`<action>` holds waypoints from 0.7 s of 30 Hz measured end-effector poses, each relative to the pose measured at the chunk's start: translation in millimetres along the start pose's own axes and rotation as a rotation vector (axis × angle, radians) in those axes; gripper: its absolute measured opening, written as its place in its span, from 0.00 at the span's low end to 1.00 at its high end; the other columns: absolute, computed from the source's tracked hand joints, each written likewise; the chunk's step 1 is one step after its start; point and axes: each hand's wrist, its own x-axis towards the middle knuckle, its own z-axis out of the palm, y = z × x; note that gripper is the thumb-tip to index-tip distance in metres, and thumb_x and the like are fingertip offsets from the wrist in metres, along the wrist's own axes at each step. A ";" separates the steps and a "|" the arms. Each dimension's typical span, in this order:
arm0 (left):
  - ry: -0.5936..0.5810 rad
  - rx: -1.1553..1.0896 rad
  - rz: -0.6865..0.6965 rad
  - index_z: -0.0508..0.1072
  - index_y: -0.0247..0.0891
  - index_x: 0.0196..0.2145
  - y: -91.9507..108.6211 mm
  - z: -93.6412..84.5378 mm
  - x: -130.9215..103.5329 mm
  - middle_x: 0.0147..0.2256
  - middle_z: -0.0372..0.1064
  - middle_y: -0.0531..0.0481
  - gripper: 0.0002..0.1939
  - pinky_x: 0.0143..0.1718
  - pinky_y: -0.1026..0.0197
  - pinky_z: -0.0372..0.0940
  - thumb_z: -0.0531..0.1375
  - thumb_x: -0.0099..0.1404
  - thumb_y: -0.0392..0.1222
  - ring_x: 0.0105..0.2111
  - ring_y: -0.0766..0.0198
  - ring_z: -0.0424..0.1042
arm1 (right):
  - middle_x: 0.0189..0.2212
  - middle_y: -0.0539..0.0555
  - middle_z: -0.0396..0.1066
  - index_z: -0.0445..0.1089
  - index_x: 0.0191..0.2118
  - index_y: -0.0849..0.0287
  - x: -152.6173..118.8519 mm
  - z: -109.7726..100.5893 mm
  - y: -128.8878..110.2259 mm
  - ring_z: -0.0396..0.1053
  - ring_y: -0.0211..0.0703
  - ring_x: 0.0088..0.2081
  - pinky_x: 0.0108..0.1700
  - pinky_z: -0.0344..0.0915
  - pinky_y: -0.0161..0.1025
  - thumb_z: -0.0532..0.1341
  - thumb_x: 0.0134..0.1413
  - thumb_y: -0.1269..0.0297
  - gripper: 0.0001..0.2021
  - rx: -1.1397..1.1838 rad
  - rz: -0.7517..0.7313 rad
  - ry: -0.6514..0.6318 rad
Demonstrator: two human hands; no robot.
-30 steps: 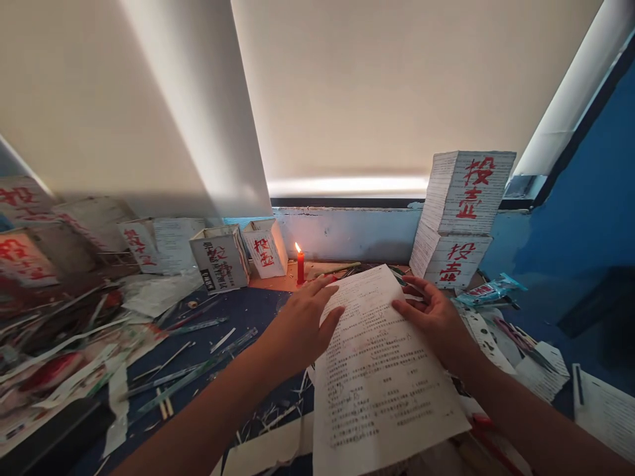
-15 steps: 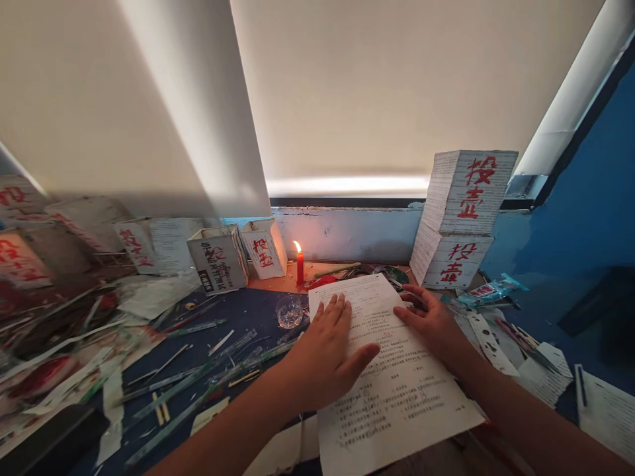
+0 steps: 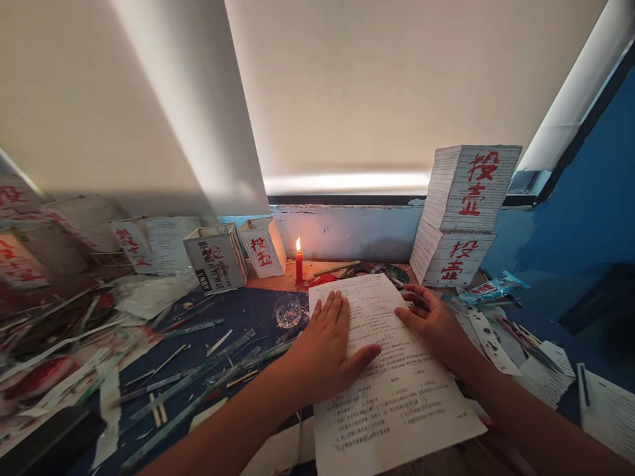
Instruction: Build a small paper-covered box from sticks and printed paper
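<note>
Since a second ago, the left hand has been brought down onto the printed sheet, and the clear dish has been uncovered. Whatever lies beneath the sheet is hidden; its lower left corner is cut off. The dark-blue tabletop is strewn with scraps, and a red candle is lit before pale blinds. The sheet, white and densely printed, is placed front and centre. The left palm is laid flat, fingers extended; whether paper is pinched by the right hand cannot be told.
</note>
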 end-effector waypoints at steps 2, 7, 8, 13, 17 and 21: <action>-0.001 -0.002 0.000 0.36 0.20 0.74 -1.0 0.7 2.1 0.74 0.25 0.28 0.59 0.73 0.40 0.34 0.35 0.67 0.78 0.74 0.44 0.26 | 0.55 0.62 0.73 0.68 0.57 0.55 -1.4 0.2 -1.6 0.77 0.56 0.52 0.51 0.75 0.47 0.71 0.48 0.59 0.29 -0.005 0.001 -0.001; 0.002 -0.007 -0.003 0.36 0.20 0.74 0.2 -2.1 3.6 0.74 0.25 0.28 0.59 0.73 0.40 0.34 0.34 0.67 0.78 0.74 0.44 0.26 | 0.56 0.62 0.70 0.65 0.59 0.56 -5.8 1.8 -4.6 0.73 0.57 0.56 0.54 0.72 0.48 0.69 0.50 0.58 0.30 -0.025 0.015 -0.012; 0.002 -0.009 -0.004 0.35 0.20 0.74 0.7 -2.7 3.6 0.74 0.25 0.28 0.59 0.73 0.40 0.34 0.34 0.67 0.78 0.74 0.44 0.26 | 0.56 0.62 0.69 0.64 0.59 0.55 -6.2 1.9 -4.3 0.73 0.57 0.56 0.54 0.72 0.49 0.68 0.51 0.58 0.30 -0.030 0.017 -0.012; -0.018 -0.021 -0.004 0.35 0.22 0.74 1.5 -1.4 4.3 0.74 0.22 0.31 0.61 0.73 0.40 0.34 0.36 0.65 0.80 0.74 0.44 0.24 | 0.56 0.60 0.69 0.63 0.61 0.53 -4.5 2.9 3.3 0.74 0.54 0.51 0.56 0.70 0.52 0.67 0.51 0.58 0.30 -0.052 0.019 -0.007; -0.029 -0.021 0.006 0.36 0.22 0.74 0.6 1.1 6.0 0.74 0.21 0.30 0.63 0.73 0.40 0.33 0.38 0.63 0.82 0.74 0.43 0.23 | 0.55 0.59 0.71 0.63 0.61 0.53 -4.2 3.9 8.1 0.76 0.53 0.48 0.52 0.73 0.50 0.67 0.51 0.59 0.31 -0.058 0.011 -0.019; -0.002 -0.016 -0.004 0.35 0.22 0.74 0.9 4.0 8.5 0.74 0.20 0.30 0.62 0.73 0.41 0.31 0.37 0.64 0.81 0.73 0.43 0.20 | 0.54 0.59 0.73 0.64 0.61 0.53 -6.2 4.4 7.4 0.77 0.51 0.46 0.50 0.74 0.47 0.67 0.50 0.60 0.31 -0.053 0.003 -0.009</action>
